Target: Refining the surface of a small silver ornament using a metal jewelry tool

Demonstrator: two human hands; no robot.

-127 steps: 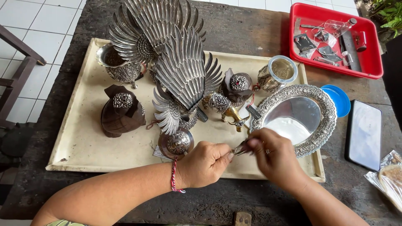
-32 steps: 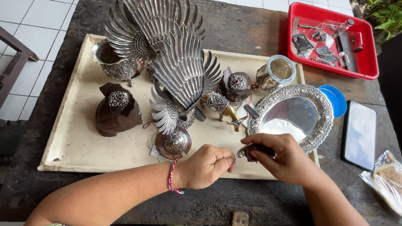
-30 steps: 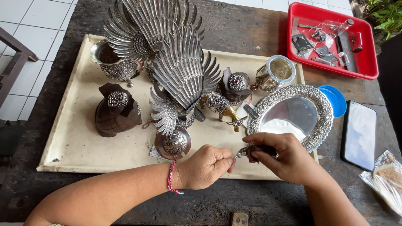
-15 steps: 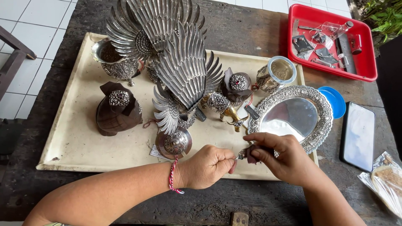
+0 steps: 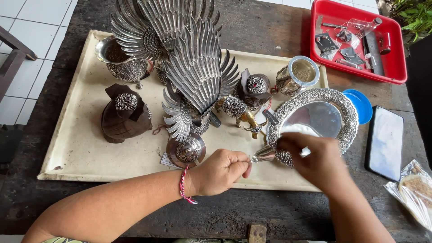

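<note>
My left hand (image 5: 221, 171) is closed near the front edge of the cream tray (image 5: 81, 153), pinching something small at its fingertips that touches the tip of a small silver ornament (image 5: 270, 155). My right hand (image 5: 315, 159) grips that ornament from the right, just in front of the round ornate silver plate (image 5: 315, 118). A red-and-white string bracelet circles my left wrist. A silver winged bird figure (image 5: 193, 76) stands behind my hands, with a round silver lid (image 5: 188, 150) at its foot.
On the tray also stand a dark wooden pot (image 5: 123, 114), a silver footed cup (image 5: 119, 58), a silver jar (image 5: 297, 74) and small ornaments. A red bin of tools (image 5: 357, 38), a blue lid (image 5: 362, 105), a phone (image 5: 386, 141) and a plastic bag (image 5: 416, 191) lie to the right.
My right hand has shifted slightly right and turned over the small ornament; my left hand stays closed beside it. The view has drifted a little.
</note>
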